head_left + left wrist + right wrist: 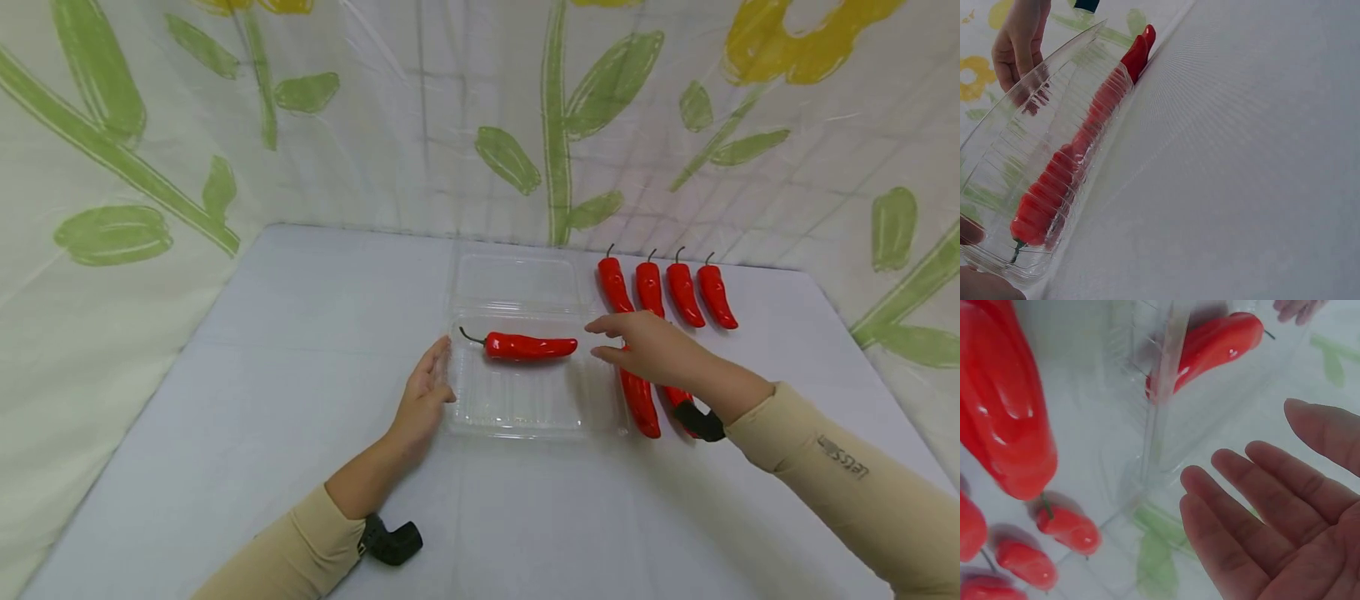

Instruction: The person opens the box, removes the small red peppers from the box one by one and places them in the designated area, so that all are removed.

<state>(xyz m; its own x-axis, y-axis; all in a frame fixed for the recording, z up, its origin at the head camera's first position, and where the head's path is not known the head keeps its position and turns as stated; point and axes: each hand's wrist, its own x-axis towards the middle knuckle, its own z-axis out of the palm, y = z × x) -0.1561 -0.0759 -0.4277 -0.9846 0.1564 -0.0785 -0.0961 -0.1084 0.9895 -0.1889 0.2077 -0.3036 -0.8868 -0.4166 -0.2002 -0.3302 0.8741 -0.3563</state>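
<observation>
A clear plastic hinged container point(517, 417) lies on the table with its lid point(521, 279) folded back toward the wall. One red chili pepper point(528, 347) lies sideways inside, its dark stem pointing left. My left hand point(420, 404) grips the container's left edge, thumb at the rim and fingers along the side; the left wrist view shows thumb and finger point(969, 230) at that corner. Over the container's right edge hovers my right hand point(656, 346), fingers apart. Its palm point(1310, 550) holds nothing in the right wrist view. The hand partly hides peppers beneath it.
Several red peppers point(684, 293) stand in a back row at the table's right, stems pointing away. Two front peppers point(639, 404) lie close beside the container's right side. Behind the white table point(315, 333) hangs a flower-patterned sheet point(360, 125).
</observation>
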